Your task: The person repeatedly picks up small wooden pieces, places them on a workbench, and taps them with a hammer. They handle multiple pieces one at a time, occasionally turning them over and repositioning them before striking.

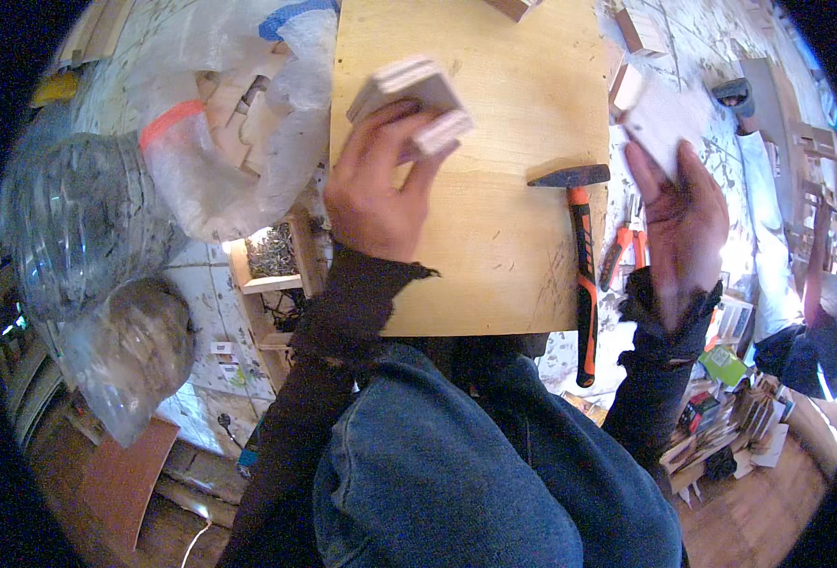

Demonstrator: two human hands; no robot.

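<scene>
My left hand [380,185] grips a small stack of light wooden pieces [414,99], blurred, just above a pale plywood board [513,237]. My right hand [678,218] is off the board's right edge, palm up, with a thin pale flat piece [660,118] resting on its fingertips. A hammer [579,256] with a black head and an orange-and-black handle lies along the board's right side, between the two hands.
Orange-handled pliers [624,248] lie right of the hammer. Clear plastic bags [220,123] of wooden parts and a small wooden box [272,260] of nails sit left. Wooden blocks [631,57] lie at the back right. Another person [797,284] is at far right.
</scene>
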